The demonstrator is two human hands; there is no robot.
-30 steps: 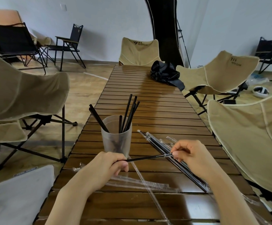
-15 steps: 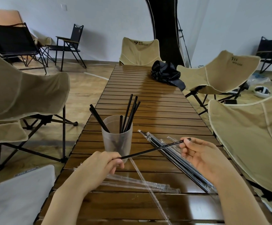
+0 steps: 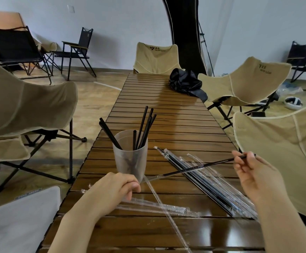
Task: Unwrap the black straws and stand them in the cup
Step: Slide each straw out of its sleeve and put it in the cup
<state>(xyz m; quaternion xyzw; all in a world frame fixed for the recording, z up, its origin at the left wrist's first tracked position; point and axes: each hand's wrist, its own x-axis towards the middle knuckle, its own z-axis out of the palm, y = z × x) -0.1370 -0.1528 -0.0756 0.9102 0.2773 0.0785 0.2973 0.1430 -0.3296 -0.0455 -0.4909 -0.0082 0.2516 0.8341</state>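
A translucent plastic cup [image 3: 130, 159] stands on the slatted wooden table [image 3: 166, 110] with several black straws [image 3: 145, 128] upright in it. My right hand [image 3: 254, 176] pinches the far end of one black straw [image 3: 203, 166], which is nearly clear of its wrapper. My left hand [image 3: 112, 190] pinches the clear wrapper [image 3: 152, 178] that still covers the straw's near tip, just in front of the cup. A bundle of wrapped black straws [image 3: 203, 181] lies on the table between my hands and under my right wrist.
Empty clear wrappers [image 3: 159, 207] lie near the table's front. A black bag [image 3: 186, 83] sits at the far right of the table. Beige folding chairs [image 3: 20, 106] stand on both sides and one at the far end.
My right hand has drawn the black straw out to the right and upward, so most of it has left the wrapper. My left hand has stayed in front of the cup, holding the wrapper.
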